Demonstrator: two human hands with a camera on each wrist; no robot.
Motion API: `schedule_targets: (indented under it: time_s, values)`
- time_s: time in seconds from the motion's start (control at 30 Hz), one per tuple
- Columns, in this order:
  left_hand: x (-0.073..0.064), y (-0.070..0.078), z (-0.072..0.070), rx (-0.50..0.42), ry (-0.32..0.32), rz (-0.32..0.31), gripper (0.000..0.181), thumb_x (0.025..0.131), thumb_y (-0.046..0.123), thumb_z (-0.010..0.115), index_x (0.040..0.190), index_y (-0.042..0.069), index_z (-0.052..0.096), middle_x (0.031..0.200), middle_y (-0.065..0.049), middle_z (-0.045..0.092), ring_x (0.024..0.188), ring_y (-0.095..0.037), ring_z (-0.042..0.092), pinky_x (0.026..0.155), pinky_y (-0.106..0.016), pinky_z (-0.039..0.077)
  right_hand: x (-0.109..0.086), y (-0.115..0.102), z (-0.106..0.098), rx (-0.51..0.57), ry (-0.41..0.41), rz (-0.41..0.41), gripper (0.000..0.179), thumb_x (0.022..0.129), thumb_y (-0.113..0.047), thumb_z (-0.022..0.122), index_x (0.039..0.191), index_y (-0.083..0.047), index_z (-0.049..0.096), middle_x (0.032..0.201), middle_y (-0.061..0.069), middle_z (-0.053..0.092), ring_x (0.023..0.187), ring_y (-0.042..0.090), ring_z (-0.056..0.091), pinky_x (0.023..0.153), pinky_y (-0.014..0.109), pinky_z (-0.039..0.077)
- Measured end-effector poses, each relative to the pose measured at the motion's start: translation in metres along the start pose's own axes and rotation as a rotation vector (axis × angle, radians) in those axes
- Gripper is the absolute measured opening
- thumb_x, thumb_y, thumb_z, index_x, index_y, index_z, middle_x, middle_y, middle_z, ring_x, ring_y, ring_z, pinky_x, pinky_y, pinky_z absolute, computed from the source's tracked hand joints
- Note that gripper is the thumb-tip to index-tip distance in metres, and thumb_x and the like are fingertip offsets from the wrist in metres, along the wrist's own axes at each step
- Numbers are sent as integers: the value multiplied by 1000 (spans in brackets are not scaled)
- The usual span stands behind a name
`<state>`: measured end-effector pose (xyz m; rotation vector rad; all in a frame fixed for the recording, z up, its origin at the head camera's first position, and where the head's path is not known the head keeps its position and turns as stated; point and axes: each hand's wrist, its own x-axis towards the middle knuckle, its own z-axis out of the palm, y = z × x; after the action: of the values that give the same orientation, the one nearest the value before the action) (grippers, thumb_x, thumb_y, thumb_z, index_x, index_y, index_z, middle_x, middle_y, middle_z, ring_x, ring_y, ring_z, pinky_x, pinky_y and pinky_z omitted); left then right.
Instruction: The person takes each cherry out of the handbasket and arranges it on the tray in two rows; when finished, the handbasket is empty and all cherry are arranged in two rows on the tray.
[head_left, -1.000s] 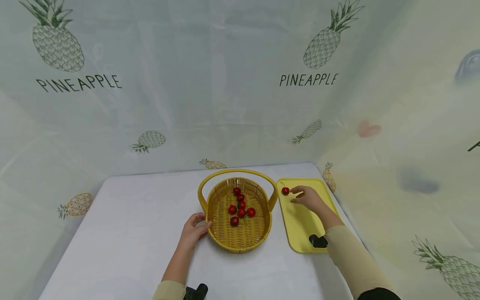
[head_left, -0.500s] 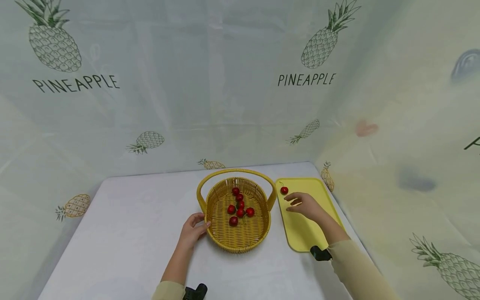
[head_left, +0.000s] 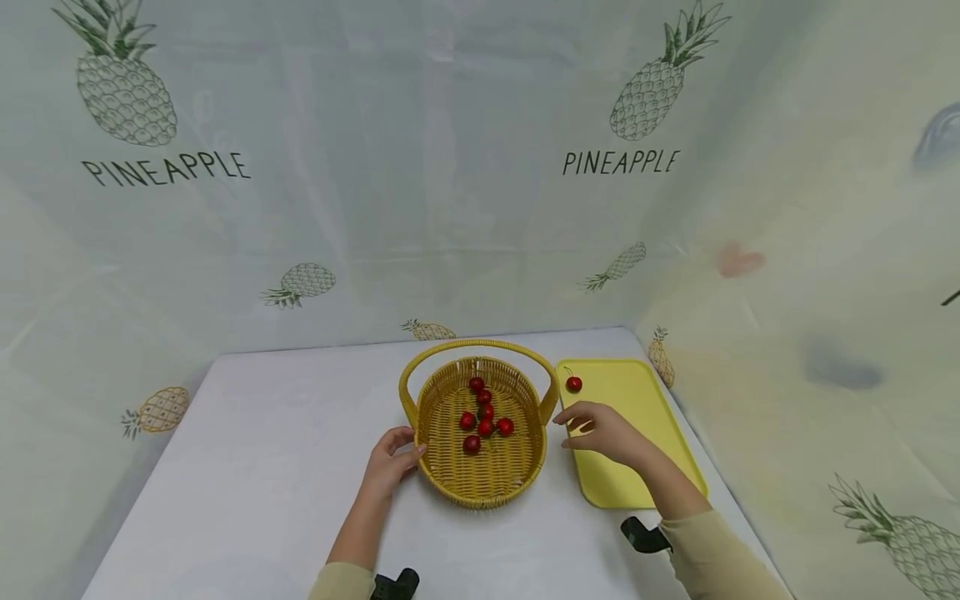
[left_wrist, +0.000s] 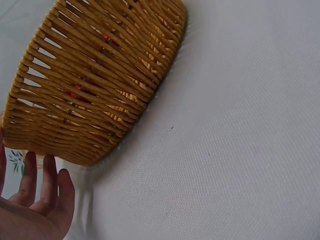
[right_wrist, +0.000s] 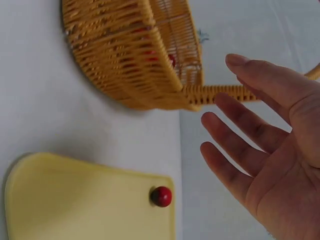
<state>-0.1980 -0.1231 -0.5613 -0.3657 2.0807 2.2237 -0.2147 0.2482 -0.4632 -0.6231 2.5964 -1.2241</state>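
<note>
A round yellow-brown wicker basket [head_left: 480,492] with a tall handle stands on the table, holding several red cherries [head_left: 486,427]. My left hand [head_left: 387,467] holds its left rim, thumb over the edge and fingers against the outer wall; in the left wrist view those fingers [left_wrist: 49,180] touch the weave. My right hand [head_left: 603,432] hovers over the left edge of the yellow tray [head_left: 626,483], just right of the basket. Its fingers are apart with nothing between them, as the right wrist view confirms. One cherry [head_left: 573,384] lies in the tray's far left corner.
The white tabletop [head_left: 277,467] extends left of the basket and in front of it. Behind it hangs a pale curtain [head_left: 450,208] printed with pineapples, and another stretch of it runs along the right side. The basket's handle [head_left: 480,342] arches above the far rim.
My right hand has drawn back from near the tray's cherry, toward me and slightly left, to the gap beside the basket. The cherry stays in the tray. My left hand keeps its place.
</note>
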Motion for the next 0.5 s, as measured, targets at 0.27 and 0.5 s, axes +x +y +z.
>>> schedule_targets:
  time_s: [0.27,0.5]
  values:
    - [-2,0,1,-7,-1,2,38,87,2,71,120,-3,54,126,-23,54,87,-16,62,76,-36,53,0,-20,11,-17,-65,-48,30,84,-11,77,112,-4,69,108,7,66,99,32,59,87,51,48]
    - [-2,2,1,-8,-2,13,37,87,3,71,120,-2,54,126,-23,54,85,-16,63,79,-42,53,9,-30,23,-19,-119,-77,28,84,-7,76,111,-10,69,107,-2,65,100,31,59,88,51,48]
